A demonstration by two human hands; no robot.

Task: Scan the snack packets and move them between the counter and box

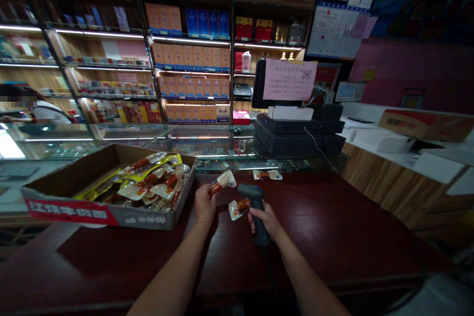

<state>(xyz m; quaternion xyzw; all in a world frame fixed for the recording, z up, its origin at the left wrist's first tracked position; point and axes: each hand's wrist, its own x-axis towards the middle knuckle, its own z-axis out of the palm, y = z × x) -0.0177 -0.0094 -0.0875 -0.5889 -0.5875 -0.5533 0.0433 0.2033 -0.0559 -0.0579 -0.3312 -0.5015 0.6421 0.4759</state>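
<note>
My left hand (205,206) is closed around one end of a packaged sausage (222,182), held just above the dark red counter (318,227). In my right hand (267,219) is a dark grey barcode scanner (259,207), gripped by its handle with the head toward the left. A second packaged sausage (239,208) shows between my hands, beside the scanner; whether my right fingers touch it I cannot tell. Another packaged sausage (267,175) lies farther back on the counter. To the left of my left hand stands an open cardboard box (148,220) with several wrapped sausages (151,180) inside.
Behind the counter is a glass display case (207,133). A monitor (259,84) with a pink sign stands on black boxes (296,138) at the back. Shelves of boxed goods (190,57) line the wall. At far left is a person (48,111). A carton (425,126) sits right.
</note>
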